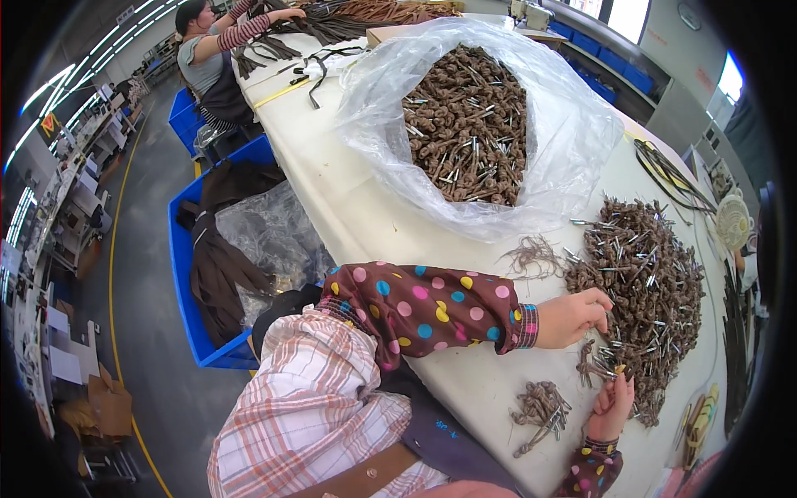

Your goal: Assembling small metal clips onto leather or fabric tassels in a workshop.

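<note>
On the white table (349,207) both hands — left (573,317), right (613,405) — pinch knotted brown cords (647,282) with metal tips.

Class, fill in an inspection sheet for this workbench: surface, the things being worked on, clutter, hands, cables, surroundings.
Surface: long pale table, mostly covered.
Job's things: loose pile of brown cords with metal tips; small sorted bundle near the edge.
Clutter: open clear plastic bag full of the same pieces; stray threads.
Hands: left hand reaching into the pile; right hand pinching a few pieces.
Cables: dark cords at the far right.
Surroundings: blue bin with dark straps; another person working farther along the table.
</note>
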A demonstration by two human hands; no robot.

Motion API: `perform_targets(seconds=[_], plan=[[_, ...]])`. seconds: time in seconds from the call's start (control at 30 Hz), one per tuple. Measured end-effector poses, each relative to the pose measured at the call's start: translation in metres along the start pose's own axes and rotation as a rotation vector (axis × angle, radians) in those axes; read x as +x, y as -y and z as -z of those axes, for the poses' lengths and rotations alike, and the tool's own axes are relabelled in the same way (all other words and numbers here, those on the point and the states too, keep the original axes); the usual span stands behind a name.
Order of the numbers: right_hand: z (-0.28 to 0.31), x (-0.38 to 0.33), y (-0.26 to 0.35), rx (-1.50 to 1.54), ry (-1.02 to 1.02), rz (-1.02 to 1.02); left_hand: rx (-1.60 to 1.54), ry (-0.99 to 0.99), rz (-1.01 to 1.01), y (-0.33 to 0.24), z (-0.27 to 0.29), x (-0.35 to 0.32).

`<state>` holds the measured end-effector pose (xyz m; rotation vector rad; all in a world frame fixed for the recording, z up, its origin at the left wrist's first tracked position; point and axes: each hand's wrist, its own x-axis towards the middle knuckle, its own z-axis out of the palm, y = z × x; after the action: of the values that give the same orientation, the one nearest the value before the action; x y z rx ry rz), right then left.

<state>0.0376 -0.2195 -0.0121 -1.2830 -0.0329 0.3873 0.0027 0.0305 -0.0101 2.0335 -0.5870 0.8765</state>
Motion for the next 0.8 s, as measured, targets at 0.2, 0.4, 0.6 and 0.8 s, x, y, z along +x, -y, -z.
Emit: perform_targets(seconds=[0.2,0.4,0.6,0.8], plan=[[-0.012,-0.005,-0.003,-0.095,0.2,0.041,-0.667,0.631,0.549,-0.003,-0.014,-0.016],[-0.009,-0.002,-0.013,-0.228,0.159,0.037,-0.617,0.862,0.434,-0.006,-0.009,-0.011],[-0.002,0.0,-0.003,-0.355,-0.119,0.291,-0.89,0.366,0.612,0.016,-0.016,-0.004],[-0.009,0.001,-0.002,-0.982,0.158,0.486,-0.541,-0.009,0.65,0.059,0.009,0.003]])
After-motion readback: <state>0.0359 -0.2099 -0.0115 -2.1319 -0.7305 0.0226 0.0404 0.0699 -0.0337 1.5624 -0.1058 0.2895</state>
